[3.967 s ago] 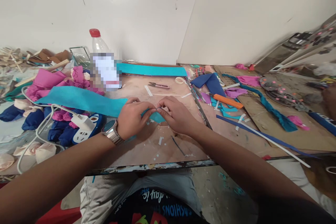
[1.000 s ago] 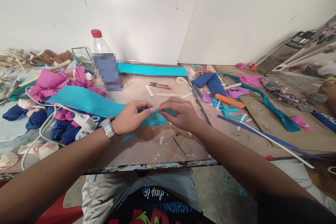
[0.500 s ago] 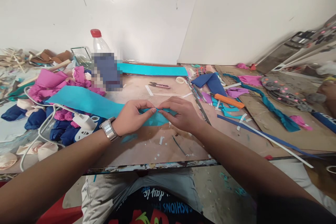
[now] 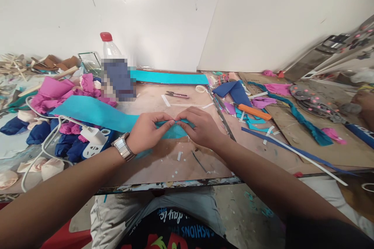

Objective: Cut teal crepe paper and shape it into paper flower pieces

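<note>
A long turquoise strip [image 4: 96, 112], fabric or crepe paper by its look, runs from the pile on the left to under my fingers. My left hand [image 4: 150, 130], with a metal watch on its wrist, pinches the strip's edge between thumb and forefinger. Right beside it, my right hand [image 4: 201, 126] pinches the same edge, the fingertips of both hands almost touching. Part of the strip hangs behind and below the fingers, close over the table. My palms hide some of it, and the exact fold at the fingertips is too small to make out.
Thread snips [image 4: 177, 94] and a tape roll [image 4: 200, 89] lie beyond my hands. At right are an orange-handled cutter [image 4: 254, 111] and fabric scraps. A power strip [image 4: 97, 144] with a white cable sits at left near pink and navy bundles. A red-capped bottle [image 4: 111, 48] stands behind.
Both hands stay at nearly the same spot, still pinching the strip. My left wrist has turned slightly, and the fingertips have shifted a little along the edge.
</note>
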